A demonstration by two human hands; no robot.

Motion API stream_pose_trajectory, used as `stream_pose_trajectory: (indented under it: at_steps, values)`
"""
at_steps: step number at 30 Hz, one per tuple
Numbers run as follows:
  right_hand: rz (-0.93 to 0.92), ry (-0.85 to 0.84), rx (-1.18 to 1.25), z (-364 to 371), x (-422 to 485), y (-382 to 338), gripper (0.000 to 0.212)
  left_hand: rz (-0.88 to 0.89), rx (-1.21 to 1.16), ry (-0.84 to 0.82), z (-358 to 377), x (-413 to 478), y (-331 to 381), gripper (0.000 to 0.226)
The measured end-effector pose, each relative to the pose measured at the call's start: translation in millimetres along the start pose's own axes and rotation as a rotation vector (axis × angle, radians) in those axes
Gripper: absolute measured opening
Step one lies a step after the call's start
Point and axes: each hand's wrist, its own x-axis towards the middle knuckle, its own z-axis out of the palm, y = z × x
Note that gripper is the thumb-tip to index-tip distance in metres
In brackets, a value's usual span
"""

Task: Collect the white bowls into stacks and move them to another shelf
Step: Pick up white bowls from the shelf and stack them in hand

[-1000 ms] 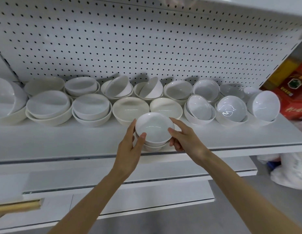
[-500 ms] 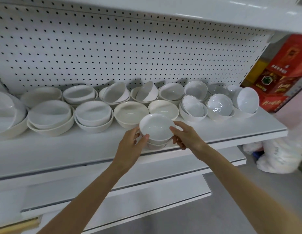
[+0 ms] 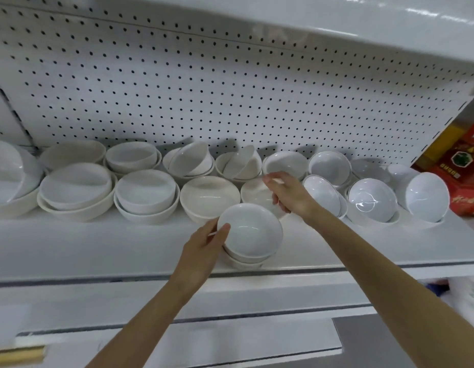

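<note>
**Evidently one hand anchors the pile while the other goes for the next bowl**

At the front lip of the shelf [image 3: 98, 248] sits a small stack [image 3: 250, 235] of white bowls, one nested inside at least one more. The left hand [image 3: 204, 248] grips it from the left side, thumb hooked over the top rim and the fingers [image 3: 217, 229] curled against the outer wall. That hold reads as a brace. So close to the edge, the pile could slide or tip when another bowl drops in.

The right hand [image 3: 289, 195] reaches just behind the stack and hovers over a cream bowl [image 3: 253, 193] in the front row. Motion blur hides its fingers, so I cannot tell whether they are spread, curled or already on that rim. I judge this to be the next piece for the pile.

Most of the task is left. Two rows of bowls line the shelf in front of the pegboard [image 3: 204, 88], some already nested in pairs. Some tilted bowls [image 3: 427, 197] lean on their sides at the right end, near the red boxes [image 3: 464, 166]. Those leaning ones will likely need righting before they nest cleanly. Nothing has gone to another shelf yet, as far as this view shows.
</note>
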Motion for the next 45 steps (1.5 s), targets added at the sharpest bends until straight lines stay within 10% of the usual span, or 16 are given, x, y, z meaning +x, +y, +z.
stream_pose_trajectory:
  at_steps: [12, 24, 45]
  values:
    - [-0.006, -0.077, -0.073, 19.2, 73.8, -15.4, 0.068, -0.010, -0.231, 0.041, 15.6, 0.4, 11.9, 0.024]
    - [0.021, -0.106, 0.026, 15.0, 91.9, -17.3, 0.020, -0.091, -0.234, 0.080, 16.2, 3.4, 12.0, 0.030]
    - [-0.048, -0.140, 0.470, -7.9, 74.6, -16.0, 0.019, 0.013, 0.020, 0.458, -10.4, 2.5, 34.5, 0.027]
